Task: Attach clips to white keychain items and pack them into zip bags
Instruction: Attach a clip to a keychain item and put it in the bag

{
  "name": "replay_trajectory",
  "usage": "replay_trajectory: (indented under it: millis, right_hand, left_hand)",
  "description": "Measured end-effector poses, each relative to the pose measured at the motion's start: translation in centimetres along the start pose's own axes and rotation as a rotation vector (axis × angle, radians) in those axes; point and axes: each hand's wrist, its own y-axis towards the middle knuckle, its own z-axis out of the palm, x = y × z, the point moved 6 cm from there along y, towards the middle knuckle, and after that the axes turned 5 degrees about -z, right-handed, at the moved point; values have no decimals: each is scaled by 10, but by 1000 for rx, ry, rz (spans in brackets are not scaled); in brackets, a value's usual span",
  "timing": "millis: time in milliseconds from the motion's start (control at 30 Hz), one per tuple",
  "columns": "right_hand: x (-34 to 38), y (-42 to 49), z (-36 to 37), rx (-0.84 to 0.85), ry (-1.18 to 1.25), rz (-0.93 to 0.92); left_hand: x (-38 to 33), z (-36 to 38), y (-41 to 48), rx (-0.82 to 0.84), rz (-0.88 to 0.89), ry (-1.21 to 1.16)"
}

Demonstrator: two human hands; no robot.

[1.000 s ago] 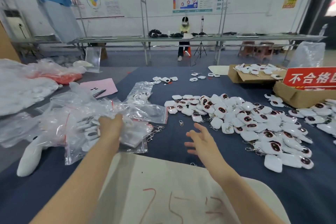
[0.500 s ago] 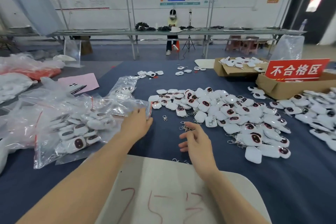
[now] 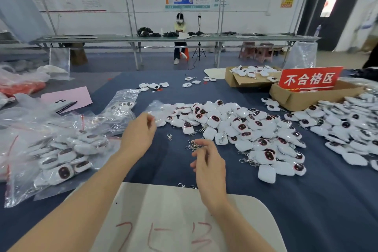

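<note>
The heap of metal clips point(image 3: 193, 146) lay just left of the white keychain pile point(image 3: 235, 127), touching the nearer right hand's point(image 3: 208, 161) loosely curled fingertips; whether they pinched one was unclear. Farther left of the pile, the left hand point(image 3: 139, 135) seemingly pinched a blurred clear zip bag point(image 3: 156, 109).

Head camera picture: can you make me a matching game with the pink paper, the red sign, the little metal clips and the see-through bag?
Things
1 pink paper
2 red sign
3 metal clips
4 clear bag

Places
A standing in a cardboard box
B pinched by the left hand
C under a black pen
D just ahead of the right hand

Pairs: 1-C, 2-A, 3-D, 4-B
</note>
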Motion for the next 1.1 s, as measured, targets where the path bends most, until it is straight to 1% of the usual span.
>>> replay_trajectory:
  millis: [67, 133, 167, 200, 267, 300, 333, 367, 400, 433, 533, 567, 633, 733, 800, 867, 900, 1000, 1100]
  right_hand:
    - [8, -3, -4, -29, -7, -38]
    - [20, -6, -11, -76, -4, -106]
    - [30, -8, -16, -106, -10, -172]
    - [45, -11, -22, -141, -24, -268]
    - [82, -16, -36, -196, -71, -558]
    - [98, -19, -41, -198, -115, -718]
    - [110, -18, -45, -180, -169, -833]
    - [116, -14, -46, -137, -227, -875]
    - [117, -7, -47, -75, -279, -842]
    - [112, 1, -47, 1, -332, -753]
    - [67, 14, -47, 265, -523, -384]
    - [49, 13, -48, 329, -563, -292]
    - [19, 5, -52, 386, -611, -185]
    - [-6, -4, -53, 362, -639, -158]
    - [-10, -3, -52, 326, -635, -169]
    - [-11, -2, -52, 307, -604, -161]
    - [-11, -2, -52, 309, -596, -160]
    - [-10, -3, -57, 314, -561, -173]
    - [-7, -4, -65, 318, -525, -170]
  left_hand:
    - [-22, -1, -8, 65, 146, -67]
    - [-38, -3, -18, 98, 302, -36]
    - [-44, -4, -23, 106, 357, -22]
    - [-49, -6, -29, 123, 391, -31]
    - [-54, -6, -40, 214, 414, -106]
    - [-56, -4, -48, 280, 406, -158]
    - [-58, 0, -56, 346, 395, -200]
    - [-60, 5, -65, 401, 387, -226]
    - [-62, 11, -74, 447, 381, -244]
    - [-63, 17, -82, 484, 377, -264]
    - [-64, 33, -100, 569, 310, -372]
    - [-61, 38, -103, 593, 258, -411]
    - [-51, 47, -110, 623, 87, -504]
    - [-43, 60, -124, 672, -219, -666]
    - [-44, 62, -131, 710, -314, -743]
    - [-46, 60, -136, 762, -310, -732]
    - [-45, 57, -137, 769, -279, -675]
    - [-40, 53, -135, 734, -192, -456]
    - [-35, 51, -132, 690, -199, -443]
